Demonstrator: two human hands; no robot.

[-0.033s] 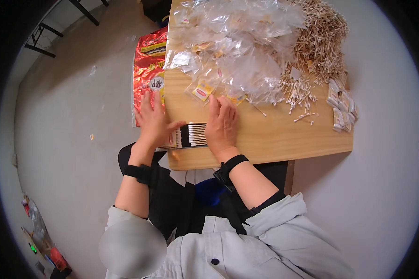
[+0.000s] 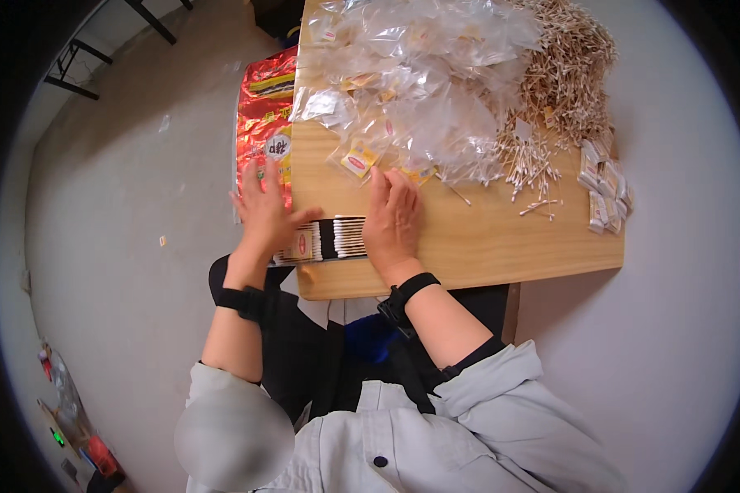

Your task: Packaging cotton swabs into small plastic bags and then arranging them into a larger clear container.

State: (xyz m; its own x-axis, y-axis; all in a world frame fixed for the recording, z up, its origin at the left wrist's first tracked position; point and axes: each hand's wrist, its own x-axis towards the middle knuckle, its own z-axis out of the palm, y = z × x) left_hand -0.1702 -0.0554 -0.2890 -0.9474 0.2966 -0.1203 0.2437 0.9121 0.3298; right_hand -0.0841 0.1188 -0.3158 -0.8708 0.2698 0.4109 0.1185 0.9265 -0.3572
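Observation:
Near the table's front left corner lies a dark tray (image 2: 328, 239) with two bunches of cotton swabs. The left bunch (image 2: 306, 241) has a printed card on it and is partly under my left hand (image 2: 265, 218). My left hand is open, its fingers spread and thumb reaching right over the bunch. The right bunch of cotton swabs (image 2: 349, 237) runs in under my right hand (image 2: 393, 215), which hides its far end. The fingers of my right hand are bent and close together; what they hold, if anything, is hidden. A small bagged card (image 2: 357, 158) lies just beyond.
Clear plastic bags (image 2: 436, 90) cover the far part of the wooden table (image 2: 485, 238). A large heap of loose swabs (image 2: 567, 66) sits at the far right, with small packed bundles (image 2: 604, 193) nearer. A red foil bag (image 2: 263, 103) hangs along the left edge.
My left hand has shifted slightly up and left, and more of the printed card on the left bunch shows. The right hand has not visibly moved.

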